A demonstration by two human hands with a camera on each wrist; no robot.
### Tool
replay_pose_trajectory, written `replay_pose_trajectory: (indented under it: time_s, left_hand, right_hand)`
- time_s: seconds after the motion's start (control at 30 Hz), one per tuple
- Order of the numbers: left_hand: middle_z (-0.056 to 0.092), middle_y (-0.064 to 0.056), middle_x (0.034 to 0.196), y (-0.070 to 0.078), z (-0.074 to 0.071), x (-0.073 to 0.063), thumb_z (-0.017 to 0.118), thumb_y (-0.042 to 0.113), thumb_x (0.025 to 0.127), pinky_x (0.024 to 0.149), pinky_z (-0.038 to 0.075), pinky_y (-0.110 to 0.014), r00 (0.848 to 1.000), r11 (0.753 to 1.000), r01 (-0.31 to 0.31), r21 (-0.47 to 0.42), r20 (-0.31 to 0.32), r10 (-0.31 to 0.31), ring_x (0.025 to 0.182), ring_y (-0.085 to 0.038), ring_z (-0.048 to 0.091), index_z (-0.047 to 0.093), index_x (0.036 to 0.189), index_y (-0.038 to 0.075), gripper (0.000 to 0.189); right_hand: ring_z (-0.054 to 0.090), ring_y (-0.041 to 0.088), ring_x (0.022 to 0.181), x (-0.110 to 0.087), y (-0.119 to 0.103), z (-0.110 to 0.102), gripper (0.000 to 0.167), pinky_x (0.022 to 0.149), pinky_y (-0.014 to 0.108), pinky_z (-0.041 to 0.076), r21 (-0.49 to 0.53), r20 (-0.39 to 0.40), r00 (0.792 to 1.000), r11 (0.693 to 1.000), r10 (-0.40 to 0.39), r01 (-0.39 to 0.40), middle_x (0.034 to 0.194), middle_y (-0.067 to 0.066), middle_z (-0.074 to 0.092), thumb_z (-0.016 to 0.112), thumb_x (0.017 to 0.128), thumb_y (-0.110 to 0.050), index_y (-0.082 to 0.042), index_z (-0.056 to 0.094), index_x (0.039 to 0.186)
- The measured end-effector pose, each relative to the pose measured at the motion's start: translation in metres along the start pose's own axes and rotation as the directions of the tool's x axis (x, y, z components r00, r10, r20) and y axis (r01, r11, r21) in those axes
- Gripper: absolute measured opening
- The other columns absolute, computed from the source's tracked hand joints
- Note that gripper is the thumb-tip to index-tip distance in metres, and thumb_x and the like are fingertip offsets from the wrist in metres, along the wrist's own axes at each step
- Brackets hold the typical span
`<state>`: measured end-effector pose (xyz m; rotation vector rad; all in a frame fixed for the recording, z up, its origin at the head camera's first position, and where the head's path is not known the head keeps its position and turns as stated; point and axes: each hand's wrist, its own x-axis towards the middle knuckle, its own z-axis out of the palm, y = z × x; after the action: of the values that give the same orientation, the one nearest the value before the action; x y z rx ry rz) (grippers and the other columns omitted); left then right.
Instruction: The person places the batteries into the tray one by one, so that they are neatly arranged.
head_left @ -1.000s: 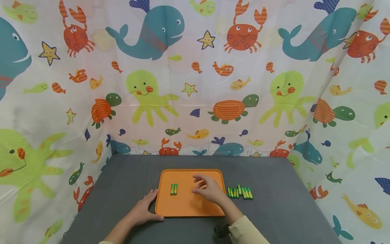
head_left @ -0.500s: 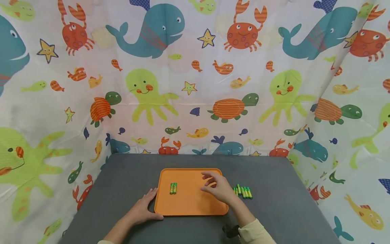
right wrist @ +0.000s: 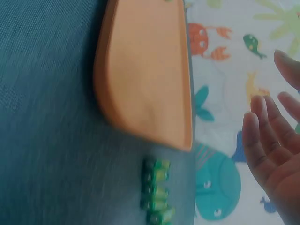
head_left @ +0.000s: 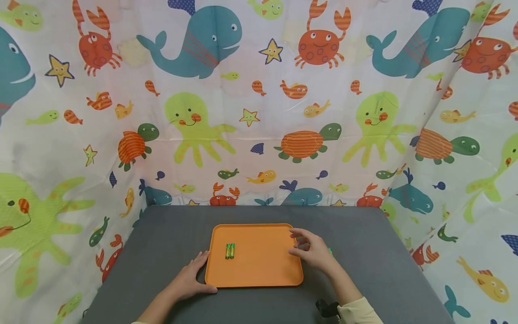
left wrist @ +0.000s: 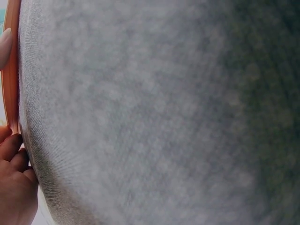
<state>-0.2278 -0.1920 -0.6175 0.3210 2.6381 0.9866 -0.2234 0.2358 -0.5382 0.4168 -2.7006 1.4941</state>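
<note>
An orange tray (head_left: pixel 259 272) lies on the dark grey table, and two green-and-yellow batteries (head_left: pixel 229 251) stand side by side in its left part. My left hand (head_left: pixel 190 276) rests against the tray's left edge, fingers and thumb spread along the rim. Over the tray's right edge hovers my right hand (head_left: pixel 313 249), fingers loosely bent, with nothing in them. In the right wrist view several more batteries (right wrist: pixel 159 192) sit in a row on the table beside the tray. The head view hides nearly all of that row behind my right hand.
The grey table (head_left: pixel 174 234) extends around the tray. A white curtain (head_left: pixel 259 135) printed with sea animals encloses it at the back and on both sides. A black strap (head_left: pixel 327 308) is at my right wrist.
My right hand has moved right, from above the tray to its right edge, and now covers most of the battery row. My left hand and the two batteries in the tray stay put.
</note>
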Motion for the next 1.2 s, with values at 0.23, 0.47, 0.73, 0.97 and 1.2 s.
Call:
replay_pose_trajectory:
  time_s: [0.23,0.47,0.73,0.97,1.2]
  left_hand:
    - [0.027,-0.012,0.166,0.001,-0.001,0.000,0.088,0.063,0.065,0.117,0.021,-0.070,1.000,1.000,0.004,-0.002,-0.008,-0.004,0.154,-0.041,0.019,0.028,0.161,0.015,0.124]
    - [0.027,-0.012,0.166,0.001,0.001,0.001,0.087,0.063,0.065,0.117,0.021,-0.070,1.000,1.000,0.017,-0.009,0.002,-0.017,0.154,-0.040,0.019,0.027,0.162,0.015,0.123]
    - [0.028,-0.011,0.166,0.004,0.001,0.001,0.086,0.064,0.066,0.117,0.021,-0.070,1.000,1.000,0.023,-0.008,0.004,-0.023,0.154,-0.039,0.020,0.027,0.162,0.015,0.123]
    - [0.027,-0.012,0.166,0.006,0.000,-0.001,0.086,0.062,0.068,0.118,0.019,-0.069,1.000,1.000,0.009,-0.013,0.011,-0.009,0.155,-0.038,0.018,0.026,0.162,0.014,0.122]
    - [0.026,-0.012,0.167,0.005,-0.001,0.000,0.086,0.062,0.067,0.116,0.019,-0.072,1.000,1.000,0.011,-0.005,0.014,-0.011,0.154,-0.041,0.018,0.026,0.162,0.014,0.122]
  right_hand:
    - [0.066,0.018,0.090,-0.011,0.022,-0.023,0.058,0.075,0.028,0.058,-0.023,-0.020,0.998,0.998,0.055,-0.056,0.126,0.009,0.066,0.084,0.084,-0.018,-0.020,0.060,0.137]
    - [0.066,0.027,0.095,-0.020,0.040,-0.041,0.066,0.074,0.027,0.056,-0.067,-0.044,0.995,0.993,0.093,-0.096,0.124,0.011,0.067,0.083,0.084,-0.011,-0.018,0.055,0.142]
    - [0.064,0.035,0.104,-0.022,0.054,-0.062,0.068,0.077,0.034,0.056,-0.107,-0.017,0.995,0.989,0.101,-0.102,0.130,0.020,0.064,0.084,0.083,-0.014,-0.015,0.053,0.144]
    - [0.060,0.040,0.112,-0.027,0.070,-0.078,0.078,0.078,0.042,0.057,-0.211,-0.019,0.986,0.963,0.168,-0.169,0.135,0.021,0.060,0.086,0.077,-0.004,-0.007,0.050,0.146]
    - [0.065,0.033,0.103,-0.033,0.091,-0.081,0.077,0.066,0.035,0.054,-0.204,-0.002,0.967,0.946,0.255,-0.250,0.134,0.023,0.060,0.088,0.070,0.003,-0.002,0.056,0.140]
